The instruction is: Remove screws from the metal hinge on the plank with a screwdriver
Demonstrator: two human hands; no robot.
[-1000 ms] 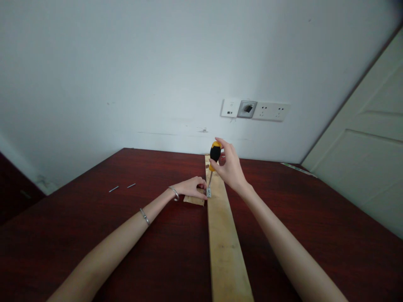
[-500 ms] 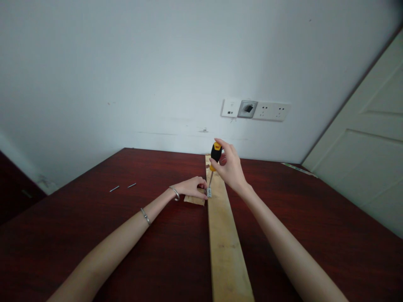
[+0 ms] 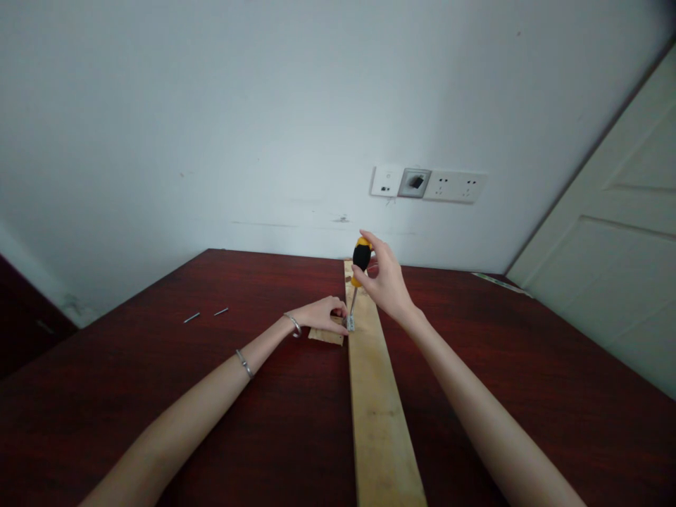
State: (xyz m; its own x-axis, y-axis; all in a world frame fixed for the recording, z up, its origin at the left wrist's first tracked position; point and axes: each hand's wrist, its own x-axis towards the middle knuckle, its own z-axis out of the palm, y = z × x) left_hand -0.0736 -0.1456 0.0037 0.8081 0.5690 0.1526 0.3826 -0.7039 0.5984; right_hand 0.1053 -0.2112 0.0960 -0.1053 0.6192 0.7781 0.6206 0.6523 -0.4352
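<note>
A long wooden board [image 3: 381,408] lies lengthwise on the table, running from the wall towards me. On its left edge sits a small metal bracket [image 3: 351,323]. My left hand [image 3: 322,314] is closed on the bracket's left side, thumb and fingers pinching it. Beneath that hand, a small wood piece [image 3: 326,336] lies against the board. My right hand [image 3: 385,278] grips the yellow and black handle of a screwdriver [image 3: 362,257]. The screwdriver stands nearly upright, its shaft leaning slightly, with the tip down at the bracket. Any screw under the tip is too small to make out.
Two screws or nails, a left one [image 3: 191,317] and a right one [image 3: 221,311], lie on the dark red table [image 3: 253,436]. Behind is a white wall with sockets [image 3: 443,186]. A pale door [image 3: 623,232] stands at the right; a thin strip [image 3: 501,284] lies near it.
The screwdriver handle has turned a little in my right hand, its yellow marking rotating out of sight. My left hand and the board stay where they were.
</note>
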